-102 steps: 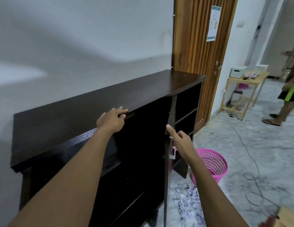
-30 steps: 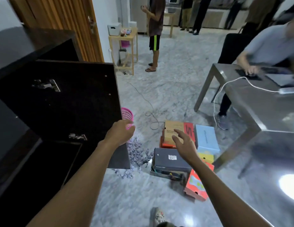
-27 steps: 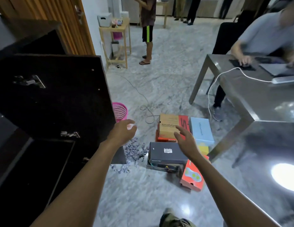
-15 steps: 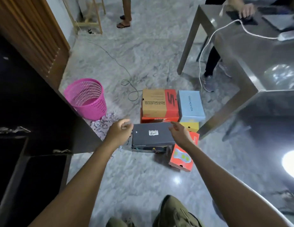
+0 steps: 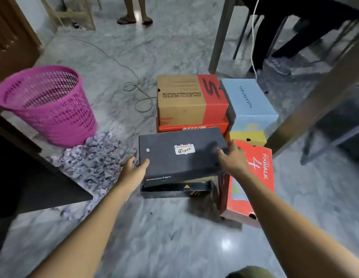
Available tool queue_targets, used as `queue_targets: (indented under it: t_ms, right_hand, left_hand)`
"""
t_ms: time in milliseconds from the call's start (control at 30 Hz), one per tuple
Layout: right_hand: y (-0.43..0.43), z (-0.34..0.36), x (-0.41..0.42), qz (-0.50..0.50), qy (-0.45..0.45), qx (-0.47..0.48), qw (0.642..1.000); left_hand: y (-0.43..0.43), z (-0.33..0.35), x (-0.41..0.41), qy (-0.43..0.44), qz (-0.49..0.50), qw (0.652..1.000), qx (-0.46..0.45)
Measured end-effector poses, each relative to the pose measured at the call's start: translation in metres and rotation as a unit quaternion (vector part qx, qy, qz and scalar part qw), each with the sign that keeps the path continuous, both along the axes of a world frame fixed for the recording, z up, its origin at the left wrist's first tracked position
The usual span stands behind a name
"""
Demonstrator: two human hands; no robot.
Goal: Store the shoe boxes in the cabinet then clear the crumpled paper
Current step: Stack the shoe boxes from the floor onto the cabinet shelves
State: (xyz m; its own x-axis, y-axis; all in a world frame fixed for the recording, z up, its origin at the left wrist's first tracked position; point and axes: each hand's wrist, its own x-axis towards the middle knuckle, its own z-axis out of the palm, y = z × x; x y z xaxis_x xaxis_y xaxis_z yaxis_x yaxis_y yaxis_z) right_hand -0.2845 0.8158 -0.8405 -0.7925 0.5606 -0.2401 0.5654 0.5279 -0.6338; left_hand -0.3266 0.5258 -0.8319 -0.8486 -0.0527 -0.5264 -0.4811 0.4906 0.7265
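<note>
Left hand [image 5: 134, 170] clamped on its 9 o'clock end, right hand [image 5: 231, 159] curled over its 3 o'clock end, the black Onitsuka Tiger box [image 5: 180, 155], atop another black box [image 5: 174, 190], should rise level, lid pinned, towards the cabinet door [image 5: 34, 177] at 9 o'clock.

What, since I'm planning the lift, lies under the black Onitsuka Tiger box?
Another black box lies under the black Onitsuka Tiger box, only its front side showing; its top and contents are covered.
</note>
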Motion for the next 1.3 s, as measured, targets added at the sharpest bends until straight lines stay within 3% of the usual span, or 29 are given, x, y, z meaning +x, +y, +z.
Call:
queue_targets:
  t_ms: [167, 400, 733, 1033, 1167, 1300]
  right_hand:
    - [0.019, -0.046, -0.007, -0.050, 0.084, -0.096, 0.991]
    - [0.006, -0.060, 0.004, -0.113, 0.137, -0.207, 0.962]
    - [-0.032, -0.060, 0.022, -0.002, 0.198, -0.308, 0.930]
    - [-0.095, -0.030, 0.018, 0.163, 0.083, -0.345, 0.921]
    - [-0.134, -0.021, 0.016, 0.273, 0.002, -0.318, 0.908]
    - [-0.181, -0.012, 0.010, 0.323, -0.022, -0.314, 0.893]
  left_hand:
    - [-0.003, -0.066, -0.017, 0.012, 0.014, 0.996, 0.087]
    - [-0.008, -0.085, -0.011, 0.010, 0.064, 0.976, 0.210]
    - [-0.066, -0.083, 0.033, 0.047, 0.113, 0.955, 0.272]
    - [-0.164, -0.061, 0.106, 0.116, 0.173, 0.937, 0.280]
    - [-0.198, -0.055, 0.145, 0.140, 0.247, 0.918, 0.276]
    - [-0.226, -0.053, 0.177, 0.143, 0.319, 0.905, 0.241]
